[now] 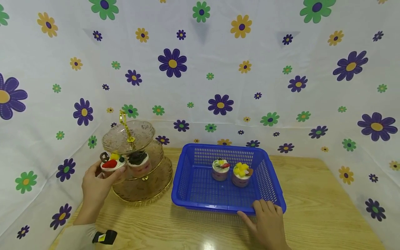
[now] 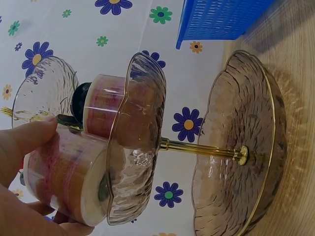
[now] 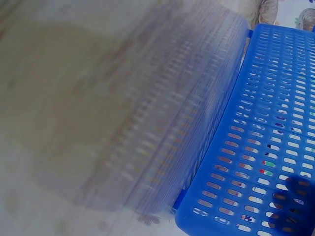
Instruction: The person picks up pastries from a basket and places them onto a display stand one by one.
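Blue basket (image 1: 212, 207) is held by right hand (image 1: 268, 222); left hand (image 1: 96, 187) grips red-topped cup (image 1: 111, 164); I fear it may knock dark-topped cup (image 1: 139, 166) beside, if pushed inward.

No readable lettering, numbers or brands; yellow tag (image 1: 101, 238) on black wrist band (image 1: 110, 237) too small to read.

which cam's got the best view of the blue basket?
Head: nearly the whole blue basket shows from above, rim and interior; the right hand covers a bit of the near rim. Left wrist gets only part of it, cut off by the top edge. Right wrist shows a perforated part close up, cut off at right.
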{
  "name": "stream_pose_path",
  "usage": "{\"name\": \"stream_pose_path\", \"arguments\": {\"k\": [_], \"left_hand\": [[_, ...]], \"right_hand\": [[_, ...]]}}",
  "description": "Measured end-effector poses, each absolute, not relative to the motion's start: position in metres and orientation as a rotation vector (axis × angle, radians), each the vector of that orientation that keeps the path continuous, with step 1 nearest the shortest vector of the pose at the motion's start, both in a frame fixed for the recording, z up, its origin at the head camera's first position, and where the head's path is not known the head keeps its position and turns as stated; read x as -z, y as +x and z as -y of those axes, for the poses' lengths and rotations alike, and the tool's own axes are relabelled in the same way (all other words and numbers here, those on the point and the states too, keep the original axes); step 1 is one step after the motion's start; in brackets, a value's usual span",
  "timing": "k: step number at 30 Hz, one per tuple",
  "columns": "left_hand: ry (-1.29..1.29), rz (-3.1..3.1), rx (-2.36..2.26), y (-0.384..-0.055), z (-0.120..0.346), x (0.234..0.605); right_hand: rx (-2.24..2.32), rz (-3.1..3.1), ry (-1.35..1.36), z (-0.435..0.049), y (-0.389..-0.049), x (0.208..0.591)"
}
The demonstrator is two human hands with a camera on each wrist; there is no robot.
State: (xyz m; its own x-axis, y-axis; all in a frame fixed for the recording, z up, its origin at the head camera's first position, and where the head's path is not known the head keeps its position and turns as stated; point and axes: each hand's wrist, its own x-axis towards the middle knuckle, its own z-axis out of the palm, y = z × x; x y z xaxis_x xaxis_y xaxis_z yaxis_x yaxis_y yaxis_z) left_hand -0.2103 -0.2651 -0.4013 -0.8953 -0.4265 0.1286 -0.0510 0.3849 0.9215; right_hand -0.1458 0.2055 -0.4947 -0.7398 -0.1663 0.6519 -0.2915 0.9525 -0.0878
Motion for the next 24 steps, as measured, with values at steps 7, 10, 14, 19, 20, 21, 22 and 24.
{"name": "stream_pose_path", "arguments": {"k": [7, 10, 14, 19, 20, 21, 22, 24], "left_hand": [[0.421, 2.342, 1.363, -0.212, 0.263, 0.401], [0.408, 2.339, 1.318, -0.214, 0.264, 0.402], [0.386, 2.326, 1.287, -0.216, 0.264, 0.403], [0.363, 2.338, 1.234, -0.22, 0.264, 0.403], [0.356, 2.343, 1.222, -0.22, 0.265, 0.402], [0.348, 2.345, 1.213, -0.221, 0.265, 0.402], [0.342, 2.349, 1.203, -0.222, 0.266, 0.402], [0.327, 2.357, 1.194, -0.223, 0.266, 0.401]], "right_hand": [[-0.235, 2.438, 0.305, -0.204, -0.145, 0.494], [-0.237, 2.443, 0.304, -0.205, -0.145, 0.494], [-0.237, 2.457, 0.297, -0.205, -0.144, 0.493], [-0.243, 2.471, 0.292, -0.205, -0.144, 0.492], [-0.244, 2.474, 0.291, -0.205, -0.144, 0.492], [-0.244, 2.475, 0.29, -0.204, -0.144, 0.492], [-0.244, 2.475, 0.291, -0.204, -0.144, 0.492], [-0.247, 2.473, 0.293, -0.204, -0.144, 0.492]]}}
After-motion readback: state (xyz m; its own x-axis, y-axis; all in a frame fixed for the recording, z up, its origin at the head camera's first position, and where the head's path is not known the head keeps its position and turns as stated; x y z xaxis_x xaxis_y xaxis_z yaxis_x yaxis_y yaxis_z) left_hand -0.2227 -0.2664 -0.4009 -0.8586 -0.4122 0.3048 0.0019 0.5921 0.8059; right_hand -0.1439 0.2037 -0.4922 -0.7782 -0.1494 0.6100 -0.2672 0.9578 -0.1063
